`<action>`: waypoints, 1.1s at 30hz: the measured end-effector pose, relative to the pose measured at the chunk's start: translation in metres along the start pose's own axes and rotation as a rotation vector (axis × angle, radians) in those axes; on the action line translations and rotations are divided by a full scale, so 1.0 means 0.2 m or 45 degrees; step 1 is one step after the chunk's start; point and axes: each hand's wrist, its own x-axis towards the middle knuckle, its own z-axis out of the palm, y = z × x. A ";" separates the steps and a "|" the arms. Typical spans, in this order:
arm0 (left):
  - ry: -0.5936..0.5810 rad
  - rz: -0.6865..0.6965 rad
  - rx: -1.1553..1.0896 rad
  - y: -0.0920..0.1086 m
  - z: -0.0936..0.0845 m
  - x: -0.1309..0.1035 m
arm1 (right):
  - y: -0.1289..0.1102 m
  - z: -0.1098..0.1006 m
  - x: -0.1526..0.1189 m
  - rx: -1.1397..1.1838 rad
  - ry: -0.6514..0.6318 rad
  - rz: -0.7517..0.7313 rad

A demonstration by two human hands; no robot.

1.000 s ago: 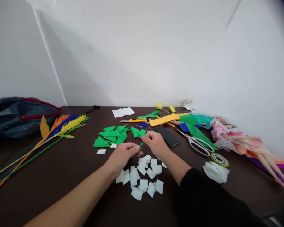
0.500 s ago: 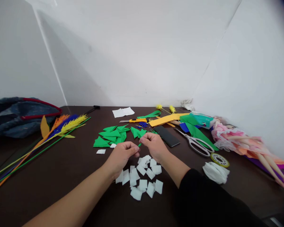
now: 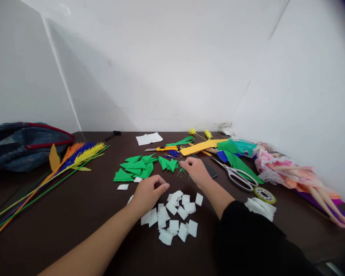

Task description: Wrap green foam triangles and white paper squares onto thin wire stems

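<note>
My left hand point(image 3: 150, 191) is over the dark table, thumb and fingers apart with nothing between them. White paper squares point(image 3: 174, 224) lie scattered beside and below it. My right hand point(image 3: 196, 170) is further back on the right, its thumb and forefinger pinched at a small heap of thin green scraps point(image 3: 182, 170); what it holds, if anything, is too small to make out. Between and behind the hands are green triangular pieces point(image 3: 169, 164), with a larger pile of green pieces point(image 3: 135, 167) to the left.
Behind lie a yellow cutter point(image 3: 166, 148), a yellow strip point(image 3: 201, 147) and a partly covered phone point(image 3: 211, 171). Scissors point(image 3: 240, 178), a tape roll point(image 3: 265, 194) and dolls point(image 3: 296, 172) are on the right. Feathery stems point(image 3: 83, 153) and a denim bag point(image 3: 25, 145) are at left.
My hands have moved apart. The right one has shifted back and right to the green scraps, and the left one has opened; the small green bit between them no longer shows.
</note>
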 end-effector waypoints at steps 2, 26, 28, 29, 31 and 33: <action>-0.002 -0.015 0.045 -0.02 -0.02 0.01 | 0.09 -0.06 0.07 -0.207 0.088 0.056; 0.196 -0.064 0.343 -0.08 -0.18 0.02 | 0.26 -0.73 -0.57 -1.072 0.197 -0.100; 0.185 -0.059 0.357 -0.07 -0.17 0.02 | 0.39 -0.80 -0.69 -1.128 0.085 -0.070; 0.180 -0.059 0.361 -0.07 -0.17 0.02 | 0.44 -0.82 -0.73 -1.156 0.061 -0.082; 0.176 -0.058 0.366 -0.07 -0.16 0.02 | 0.49 -0.82 -0.78 -1.199 0.051 -0.117; 0.192 -0.065 0.375 -0.07 -0.17 0.02 | 0.49 -0.80 -0.78 -1.224 0.070 -0.130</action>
